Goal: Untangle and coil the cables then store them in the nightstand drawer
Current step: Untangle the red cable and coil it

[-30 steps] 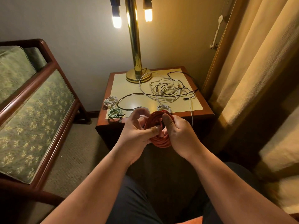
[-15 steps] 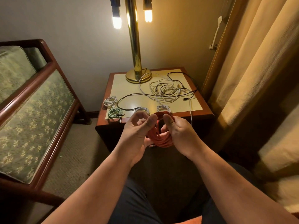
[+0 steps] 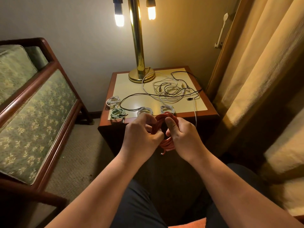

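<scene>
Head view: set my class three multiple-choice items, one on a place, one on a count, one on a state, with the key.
1. Where on the nightstand does the bulk of the tangle lie? A front left corner; B back right, beside the lamp; C middle of the front edge.
2. How many small coils lie near the nightstand's front edge? A two; B six; C four.
3. How is the red cable? A coiled, held by both hands; B stretched straight; C knotted round the lamp.
Key: B, it sits right of the lamp's base; C, three white and one green; A, left hand and right hand grip its loops.
</scene>
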`<move>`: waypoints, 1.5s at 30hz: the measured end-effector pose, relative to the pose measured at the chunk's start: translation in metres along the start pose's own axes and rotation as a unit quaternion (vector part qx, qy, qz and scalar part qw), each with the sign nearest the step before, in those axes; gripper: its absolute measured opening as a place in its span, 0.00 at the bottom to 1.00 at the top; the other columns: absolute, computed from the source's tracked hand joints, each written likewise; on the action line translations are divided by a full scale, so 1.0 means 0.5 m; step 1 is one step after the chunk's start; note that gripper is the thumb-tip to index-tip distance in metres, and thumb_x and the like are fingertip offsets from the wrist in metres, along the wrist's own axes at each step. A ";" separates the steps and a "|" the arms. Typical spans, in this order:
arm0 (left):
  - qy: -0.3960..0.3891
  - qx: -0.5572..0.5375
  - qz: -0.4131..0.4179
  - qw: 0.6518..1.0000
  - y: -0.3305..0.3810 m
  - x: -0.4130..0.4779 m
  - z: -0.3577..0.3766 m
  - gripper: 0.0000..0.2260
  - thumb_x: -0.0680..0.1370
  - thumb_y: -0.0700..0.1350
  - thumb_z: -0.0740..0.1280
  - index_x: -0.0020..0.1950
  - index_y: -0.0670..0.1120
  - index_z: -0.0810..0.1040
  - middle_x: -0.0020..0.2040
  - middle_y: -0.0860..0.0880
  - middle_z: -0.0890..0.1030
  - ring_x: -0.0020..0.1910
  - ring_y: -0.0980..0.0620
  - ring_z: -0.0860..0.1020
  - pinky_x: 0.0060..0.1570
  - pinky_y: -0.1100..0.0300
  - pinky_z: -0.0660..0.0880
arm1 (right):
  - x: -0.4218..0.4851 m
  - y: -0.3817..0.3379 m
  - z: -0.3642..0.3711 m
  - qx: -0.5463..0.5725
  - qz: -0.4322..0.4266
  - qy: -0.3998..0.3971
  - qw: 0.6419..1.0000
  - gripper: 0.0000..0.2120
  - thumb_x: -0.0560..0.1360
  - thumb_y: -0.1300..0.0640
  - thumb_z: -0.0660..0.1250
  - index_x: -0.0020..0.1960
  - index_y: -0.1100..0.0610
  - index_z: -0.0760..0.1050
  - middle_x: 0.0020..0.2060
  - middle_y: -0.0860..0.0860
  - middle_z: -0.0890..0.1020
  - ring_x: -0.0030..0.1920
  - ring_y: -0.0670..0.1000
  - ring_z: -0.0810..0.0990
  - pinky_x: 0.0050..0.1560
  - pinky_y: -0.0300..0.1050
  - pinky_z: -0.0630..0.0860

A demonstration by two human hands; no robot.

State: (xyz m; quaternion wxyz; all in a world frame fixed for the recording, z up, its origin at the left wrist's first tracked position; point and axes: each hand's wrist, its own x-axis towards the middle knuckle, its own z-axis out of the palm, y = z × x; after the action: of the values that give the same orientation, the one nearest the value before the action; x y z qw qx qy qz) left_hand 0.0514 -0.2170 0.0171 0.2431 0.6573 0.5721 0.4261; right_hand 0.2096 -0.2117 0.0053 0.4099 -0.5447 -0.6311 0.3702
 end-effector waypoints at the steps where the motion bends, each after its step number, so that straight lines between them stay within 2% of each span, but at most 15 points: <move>1: 0.003 0.005 0.003 1.000 0.000 -0.001 0.000 0.12 0.73 0.41 0.77 0.54 0.48 0.79 0.45 0.54 0.84 0.41 0.58 0.84 0.39 0.64 0.82 | -0.001 0.000 0.001 -0.002 -0.004 0.005 1.000 0.15 0.78 0.36 0.57 0.45 0.46 0.72 0.40 0.49 0.82 0.42 0.50 0.85 0.44 0.56 0.85; 4: -0.032 -0.108 -0.082 0.990 -0.001 0.004 -0.002 0.15 0.74 0.40 0.77 0.56 0.50 0.76 0.49 0.48 0.85 0.44 0.52 0.86 0.44 0.55 0.84 | -0.003 0.002 0.000 -0.008 -0.023 0.010 1.000 0.15 0.78 0.37 0.58 0.46 0.47 0.73 0.39 0.49 0.82 0.40 0.50 0.85 0.42 0.55 0.85; 7: -0.083 -0.319 -0.219 0.918 0.010 0.012 -0.008 0.19 0.75 0.34 0.74 0.61 0.45 0.72 0.50 0.38 0.84 0.45 0.40 0.86 0.50 0.42 0.84 | -0.002 0.000 -0.003 0.009 -0.035 0.007 0.999 0.12 0.79 0.39 0.59 0.48 0.47 0.73 0.40 0.49 0.81 0.39 0.49 0.85 0.37 0.49 0.83; 9: -0.113 -0.383 -0.243 0.884 0.013 0.018 -0.012 0.22 0.74 0.31 0.73 0.64 0.42 0.70 0.49 0.38 0.84 0.45 0.38 0.85 0.51 0.41 0.83 | 0.000 -0.001 -0.006 0.007 -0.040 0.010 0.999 0.10 0.80 0.40 0.59 0.47 0.44 0.73 0.39 0.48 0.81 0.39 0.48 0.84 0.38 0.47 0.81; 15: -0.188 -0.453 -0.271 0.828 0.005 0.023 -0.030 0.23 0.73 0.32 0.74 0.66 0.41 0.73 0.53 0.36 0.82 0.44 0.42 0.85 0.46 0.49 0.83 | -0.001 0.006 -0.004 0.029 -0.009 -0.018 0.999 0.17 0.80 0.38 0.57 0.48 0.49 0.75 0.39 0.53 0.83 0.39 0.54 0.85 0.44 0.60 0.84; 19: -0.264 -0.526 -0.249 0.769 -0.008 0.022 -0.032 0.21 0.74 0.37 0.69 0.68 0.40 0.74 0.45 0.45 0.83 0.43 0.49 0.83 0.50 0.52 0.82 | -0.004 0.006 -0.005 0.057 -0.009 -0.036 0.998 0.22 0.81 0.38 0.55 0.49 0.55 0.77 0.36 0.51 0.81 0.35 0.49 0.81 0.38 0.48 0.78; 24: -0.304 -0.597 -0.219 0.710 -0.027 0.022 -0.028 0.19 0.74 0.39 0.72 0.65 0.44 0.80 0.43 0.49 0.83 0.43 0.53 0.83 0.53 0.54 0.78 | -0.006 -0.010 -0.007 0.080 -0.005 -0.051 0.995 0.20 0.82 0.41 0.55 0.45 0.54 0.76 0.33 0.49 0.80 0.32 0.44 0.78 0.34 0.37 0.74; 28: -0.295 -0.631 -0.212 0.685 -0.033 0.022 -0.023 0.30 0.72 0.37 0.76 0.73 0.44 0.74 0.43 0.48 0.82 0.40 0.53 0.83 0.54 0.55 0.76 | 0.000 -0.008 -0.007 0.082 0.044 -0.064 0.994 0.27 0.83 0.40 0.54 0.48 0.63 0.77 0.38 0.58 0.83 0.37 0.50 0.84 0.39 0.45 0.82; 31: -0.297 -0.653 -0.209 0.665 -0.026 0.019 -0.021 0.26 0.73 0.35 0.73 0.70 0.40 0.75 0.42 0.45 0.81 0.38 0.51 0.82 0.52 0.55 0.78 | 0.001 -0.004 -0.005 0.120 0.082 -0.082 0.986 0.27 0.83 0.39 0.55 0.53 0.62 0.77 0.44 0.62 0.83 0.41 0.56 0.87 0.40 0.56 0.86; 33: -0.295 -0.656 -0.215 0.660 -0.024 0.019 -0.020 0.22 0.73 0.37 0.72 0.67 0.38 0.76 0.41 0.45 0.79 0.38 0.50 0.80 0.52 0.53 0.76 | 0.001 -0.005 -0.006 0.120 0.086 -0.081 0.986 0.25 0.83 0.39 0.55 0.53 0.60 0.77 0.43 0.60 0.83 0.40 0.55 0.87 0.37 0.53 0.85; 36: -0.287 -0.640 -0.207 0.682 -0.017 0.018 -0.020 0.22 0.73 0.39 0.73 0.66 0.38 0.74 0.43 0.44 0.77 0.41 0.48 0.78 0.53 0.51 0.77 | 0.003 -0.006 -0.009 0.073 0.051 -0.046 0.995 0.20 0.84 0.41 0.55 0.46 0.54 0.76 0.40 0.54 0.82 0.38 0.48 0.85 0.32 0.37 0.79; 38: -0.258 -0.596 -0.217 0.728 -0.006 0.016 -0.015 0.24 0.73 0.34 0.70 0.69 0.39 0.71 0.48 0.42 0.78 0.42 0.48 0.80 0.50 0.50 0.80 | 0.006 -0.001 -0.009 0.025 0.025 -0.028 0.999 0.20 0.84 0.41 0.54 0.45 0.52 0.75 0.39 0.50 0.81 0.39 0.46 0.83 0.32 0.31 0.74; 42: -0.111 -0.365 -0.254 0.889 0.001 0.017 -0.008 0.17 0.74 0.35 0.72 0.60 0.44 0.74 0.56 0.42 0.81 0.47 0.47 0.83 0.50 0.46 0.82 | 0.007 0.012 -0.012 -0.033 0.009 0.001 0.999 0.23 0.83 0.38 0.54 0.44 0.55 0.75 0.38 0.52 0.81 0.38 0.52 0.82 0.37 0.46 0.77; 44: -0.053 -0.137 -0.169 0.975 -0.010 0.018 -0.016 0.09 0.74 0.44 0.75 0.52 0.50 0.79 0.51 0.48 0.84 0.47 0.51 0.84 0.48 0.52 0.82 | 0.012 0.018 -0.016 -0.051 0.011 0.005 0.999 0.23 0.83 0.38 0.54 0.43 0.55 0.73 0.36 0.53 0.80 0.36 0.53 0.81 0.37 0.48 0.77; 45: -0.047 -0.061 -0.117 0.990 -0.014 0.018 -0.022 0.06 0.74 0.47 0.76 0.47 0.51 0.81 0.46 0.51 0.85 0.44 0.53 0.84 0.44 0.58 0.81 | 0.013 0.023 -0.016 -0.047 0.011 0.002 0.999 0.23 0.83 0.37 0.54 0.42 0.54 0.73 0.35 0.53 0.79 0.36 0.53 0.80 0.37 0.49 0.77</move>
State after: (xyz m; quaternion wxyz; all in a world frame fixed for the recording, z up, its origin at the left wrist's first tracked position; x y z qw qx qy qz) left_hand 0.0382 -0.2084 0.0199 0.3571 0.5892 0.6061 0.3975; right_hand 0.2210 -0.2036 -0.0012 0.3809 -0.5714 -0.6406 0.3434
